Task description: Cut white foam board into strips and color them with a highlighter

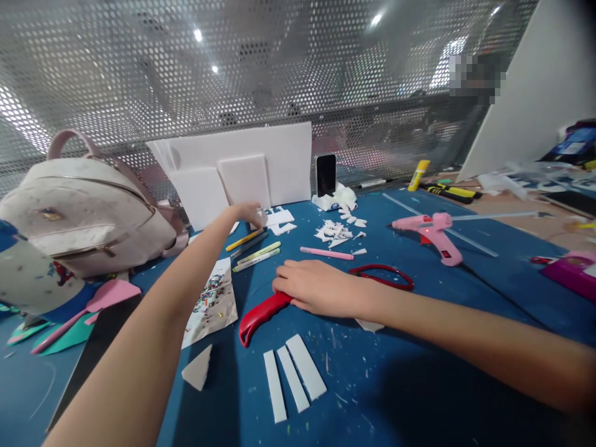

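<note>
Background: a perforated metal panel (pixel 261 74) rises behind a blue surface (pixel 354 372), and white sheets (pixel 288 155) stand upright before it.
White pieces (pixel 282 217): thin and flat, they lie on the far part of the surface, just in front of the sheets.
Left hand (pixel 251 214): it reaches out to the white pieces; whether its fingers grasp one, I cannot tell.
Right hand (pixel 305 285): it rests palm down, its fingers over one end of a red handle (pixel 263 315); how they close underneath is hidden.
Step in hand: I judge it is the choosing or taking of a white piece.
Next move: it probably calls for a light pinch on one edge, because the pieces look thin and seem to overlap.
Markers (pixel 258 253): they lie between the two hands, so the left arm needs some care.
White strips (pixel 293 379): three, side by side, nearer than the handle.
Red loop (pixel 410 284): beside the right wrist; I cannot tell if it belongs to the handle.
Outer things: a pink glue gun (pixel 437 236) at right, a backpack (pixel 84 205) at left.
</note>
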Demonstrator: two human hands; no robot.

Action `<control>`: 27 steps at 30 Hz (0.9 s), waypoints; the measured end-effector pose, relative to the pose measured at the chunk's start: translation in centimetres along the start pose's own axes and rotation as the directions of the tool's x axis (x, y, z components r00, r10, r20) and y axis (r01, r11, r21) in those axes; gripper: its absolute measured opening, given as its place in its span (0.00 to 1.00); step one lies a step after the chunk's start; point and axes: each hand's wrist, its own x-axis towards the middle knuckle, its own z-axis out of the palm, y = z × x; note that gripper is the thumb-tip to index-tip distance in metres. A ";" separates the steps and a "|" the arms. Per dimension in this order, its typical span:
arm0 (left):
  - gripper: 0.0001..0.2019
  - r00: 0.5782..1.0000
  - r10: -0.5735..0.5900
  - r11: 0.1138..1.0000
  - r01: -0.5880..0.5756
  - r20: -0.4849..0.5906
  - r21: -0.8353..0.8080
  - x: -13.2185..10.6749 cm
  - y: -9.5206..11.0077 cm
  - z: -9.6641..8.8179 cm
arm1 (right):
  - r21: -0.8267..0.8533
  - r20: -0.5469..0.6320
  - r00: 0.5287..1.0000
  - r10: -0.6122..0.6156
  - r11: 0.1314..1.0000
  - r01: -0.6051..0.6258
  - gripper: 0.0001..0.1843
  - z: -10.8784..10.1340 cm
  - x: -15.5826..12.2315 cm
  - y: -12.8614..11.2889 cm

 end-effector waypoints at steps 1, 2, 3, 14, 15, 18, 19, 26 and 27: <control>0.19 1.000 -0.005 1.000 0.005 0.001 -0.005 0.2 -0.1 -0.1 | 0.001 0.000 1.000 -0.003 1.000 0.003 0.11 0.0 0.0 0.0; 0.19 1.000 -0.009 1.000 0.009 -0.003 -0.011 0.4 -0.2 -0.1 | 0.002 -0.001 1.000 -0.004 1.000 0.004 0.11 0.0 0.0 0.0; 0.19 1.000 -0.015 1.000 0.015 -0.012 -0.017 0.4 -0.2 -0.1 | 0.002 -0.002 1.000 -0.005 1.000 0.005 0.11 -0.1 0.0 0.0; 0.18 0.991 -0.066 0.974 0.039 -0.114 -0.222 -1.1 -1.1 -1.8 | 0.044 -0.069 0.997 -0.043 0.998 0.046 0.11 0.5 0.2 -0.7; 0.18 0.992 -0.075 0.965 0.045 -0.106 -0.257 -1.3 -1.3 -2.0 | 0.049 -0.079 0.996 -0.043 0.998 0.047 0.11 0.6 0.3 -0.7; 0.18 0.990 -0.111 0.922 0.070 -0.086 -0.382 -2.1 -1.8 -2.9 | 0.068 -0.123 0.992 -0.015 0.997 0.023 0.12 0.5 0.3 -0.6; 0.18 0.989 -0.124 0.900 0.077 -0.084 -0.428 -2.5 -1.8 -3.3 | 0.074 -0.141 0.990 0.002 0.997 0.009 0.12 0.4 0.3 -0.5; 0.18 0.956 -0.247 0.657 0.043 -0.161 -0.753 -7.0 -2.1 -4.8 | 0.134 -0.328 0.934 0.144 0.985 -0.104 0.06 -2.2 0.1 0.3; 0.18 0.949 -0.263 0.609 0.026 -0.172 -0.792 -8.0 -2.1 -4.7 | 0.147 -0.354 0.920 0.167 0.982 -0.121 0.05 -2.7 -0.1 0.3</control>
